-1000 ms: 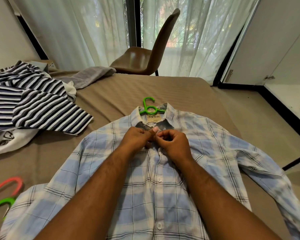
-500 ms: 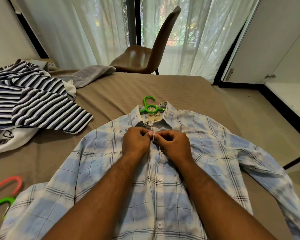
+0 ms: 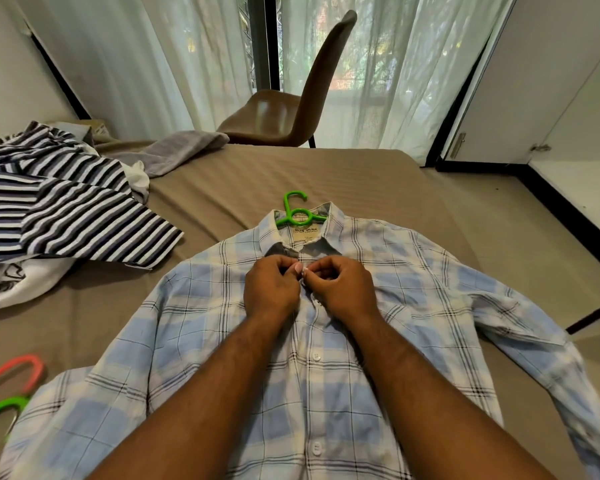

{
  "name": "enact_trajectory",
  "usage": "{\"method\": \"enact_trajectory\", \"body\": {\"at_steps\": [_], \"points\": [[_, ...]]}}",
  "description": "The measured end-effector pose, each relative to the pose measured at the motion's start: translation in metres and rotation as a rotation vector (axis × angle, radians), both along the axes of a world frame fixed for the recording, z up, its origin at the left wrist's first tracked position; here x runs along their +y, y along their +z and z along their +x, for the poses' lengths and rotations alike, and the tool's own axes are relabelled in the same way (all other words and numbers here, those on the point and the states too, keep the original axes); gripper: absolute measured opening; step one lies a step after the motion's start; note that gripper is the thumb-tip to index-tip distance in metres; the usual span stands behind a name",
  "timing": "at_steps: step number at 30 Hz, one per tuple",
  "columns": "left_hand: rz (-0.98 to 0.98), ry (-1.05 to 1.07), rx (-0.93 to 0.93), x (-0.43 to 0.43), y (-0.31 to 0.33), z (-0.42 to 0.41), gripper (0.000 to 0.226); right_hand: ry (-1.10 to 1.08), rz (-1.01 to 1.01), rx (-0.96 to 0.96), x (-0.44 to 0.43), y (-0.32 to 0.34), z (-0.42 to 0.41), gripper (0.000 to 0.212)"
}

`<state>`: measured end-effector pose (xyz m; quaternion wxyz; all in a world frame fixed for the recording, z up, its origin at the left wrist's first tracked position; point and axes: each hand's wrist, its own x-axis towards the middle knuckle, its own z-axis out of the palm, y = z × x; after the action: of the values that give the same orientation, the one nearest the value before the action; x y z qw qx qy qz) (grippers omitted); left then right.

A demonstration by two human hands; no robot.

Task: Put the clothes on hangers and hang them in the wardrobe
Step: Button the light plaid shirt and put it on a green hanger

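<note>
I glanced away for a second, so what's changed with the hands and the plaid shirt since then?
Very little. The left hand and right hand still pinch the plaid shirt just below the collar; the left thumb, earlier stretched across, has drawn back so the thumb tips meet. Nothing let go. The green hanger in the collar and the striped clothes stayed put.

Both hands, left (image 3: 271,289) and right (image 3: 345,289), pinch the plaid shirt's (image 3: 413,306) placket below the collar. A green hanger (image 3: 297,211) sits inside it, on the bed (image 3: 222,181).
</note>
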<state>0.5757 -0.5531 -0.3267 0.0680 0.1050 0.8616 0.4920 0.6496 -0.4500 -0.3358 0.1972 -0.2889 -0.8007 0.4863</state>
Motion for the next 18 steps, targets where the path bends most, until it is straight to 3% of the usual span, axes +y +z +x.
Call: {"method": "enact_trajectory", "body": {"at_steps": [3,7,14,18], "points": [[-0.001,-0.019,0.007,0.003,-0.001,0.001,0.008,0.011,-0.341,0.09,0.001,0.011,0.002,0.003],[-0.053,-0.035,0.092,0.005,-0.005,0.004,0.01,-0.008,-0.575,0.119,0.003,0.025,0.002,0.008],[-0.065,-0.072,0.102,0.007,-0.002,0.006,0.012,0.048,-0.675,0.026,0.021,0.024,0.002,0.014],[0.026,-0.183,0.02,0.003,0.0,0.0,0.015,0.065,-0.684,0.01,0.022,0.023,0.002,0.012]]}}
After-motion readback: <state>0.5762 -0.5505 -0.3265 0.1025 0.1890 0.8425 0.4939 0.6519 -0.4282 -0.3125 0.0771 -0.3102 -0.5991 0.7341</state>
